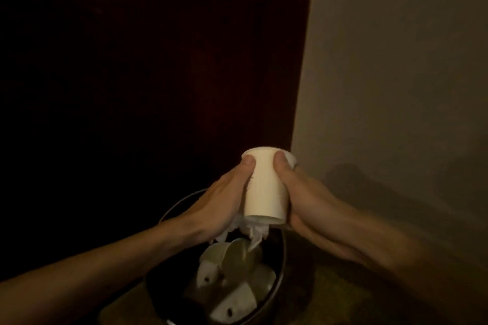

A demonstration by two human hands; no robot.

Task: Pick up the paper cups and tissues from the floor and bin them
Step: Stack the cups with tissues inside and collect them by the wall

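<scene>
A white paper cup [264,187] is held mouth-down between my left hand [224,206] and my right hand [309,206], thumbs pressed on its upper end. It hangs directly over a dark round bin [282,266]. Crumpled white tissue [254,232] sticks out from under the cup and from under my left palm. Inside the bin lie several paper cups [232,256] on their sides, plus pale pieces with dark spots [232,306]. A second cup rim may sit behind my right thumb; I cannot tell for sure.
The bin stands in a dim corner. A dark red-brown panel or door [158,60] fills the left and centre. A plain beige wall [396,74] rises on the right. Brownish floor [330,295] shows around the bin's base.
</scene>
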